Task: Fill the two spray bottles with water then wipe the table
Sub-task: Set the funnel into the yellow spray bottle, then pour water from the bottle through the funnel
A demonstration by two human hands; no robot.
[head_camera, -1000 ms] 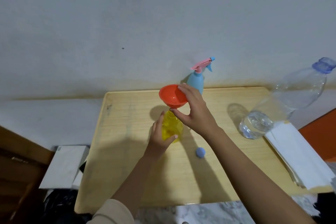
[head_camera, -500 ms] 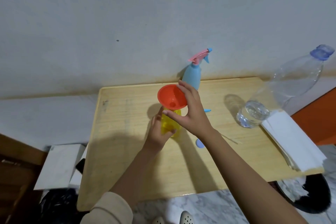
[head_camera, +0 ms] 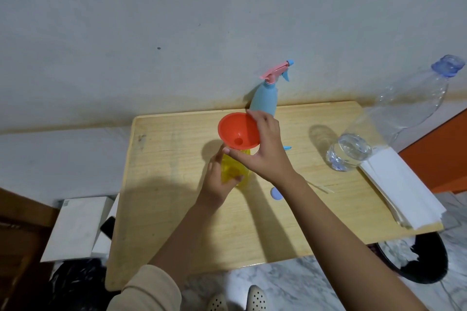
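A yellow spray bottle (head_camera: 236, 168) with no spray head stands mid-table, and my left hand (head_camera: 219, 179) grips its body. An orange funnel (head_camera: 237, 131) sits in its neck, pinched at the rim between the fingers and thumb of my right hand (head_camera: 265, 151). Behind them, by the wall, a blue spray bottle (head_camera: 264, 97) stands with its pink and blue trigger head on. A large clear water bottle (head_camera: 394, 118) with a blue cap and a little water in it stands on the wooden table (head_camera: 177, 209) at the right.
A stack of white paper towels (head_camera: 401, 192) lies at the table's right edge. A small blue cap (head_camera: 276, 193) and a thin tube (head_camera: 321, 187) lie by my right wrist. White boxes (head_camera: 75, 227) sit left of the table; a dark bin (head_camera: 427, 260) stands lower right.
The camera has tilted down, so the whole scene sits higher in the frame. Both hands keep their holds on the yellow bottle and the funnel.
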